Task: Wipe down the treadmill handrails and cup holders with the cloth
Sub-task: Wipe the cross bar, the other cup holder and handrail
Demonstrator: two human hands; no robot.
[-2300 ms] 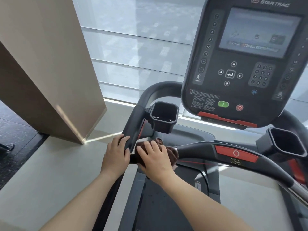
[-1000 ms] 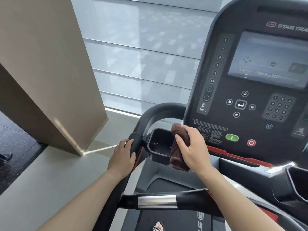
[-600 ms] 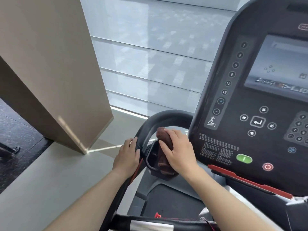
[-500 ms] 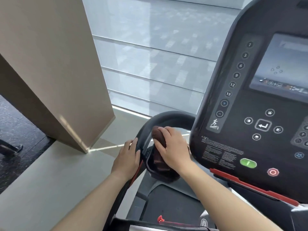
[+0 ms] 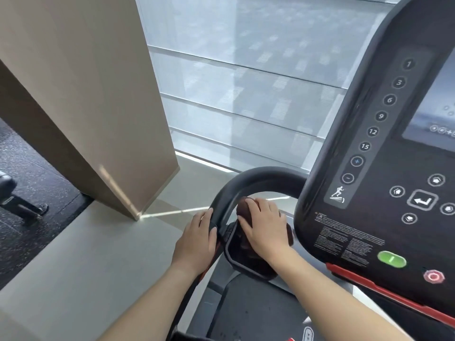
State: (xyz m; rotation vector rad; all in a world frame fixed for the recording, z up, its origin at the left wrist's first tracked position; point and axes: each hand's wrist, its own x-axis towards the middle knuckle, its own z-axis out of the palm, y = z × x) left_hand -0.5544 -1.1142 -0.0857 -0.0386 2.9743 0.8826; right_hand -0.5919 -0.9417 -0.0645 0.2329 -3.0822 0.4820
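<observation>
The black left handrail (image 5: 248, 179) of the treadmill curves up and over toward the console. My left hand (image 5: 197, 238) is wrapped around that rail just below the bend. Right beside it hangs the black left cup holder (image 5: 230, 253). My right hand (image 5: 264, 223) presses a dark brown cloth (image 5: 243, 206) down into the cup holder; most of the cloth is hidden under my palm and inside the cup.
The black console (image 5: 384, 153) with its number buttons, green start and red stop buttons looms close on the right. A tan column (image 5: 81, 94) stands at the left on a grey ledge (image 5: 86, 254). A shaded window (image 5: 246, 82) is behind.
My right hand carried the cloth from the front crossbar up to the left cup holder and pushed it inside. My left hand slid slightly up the rail. The view shifted left and closer.
</observation>
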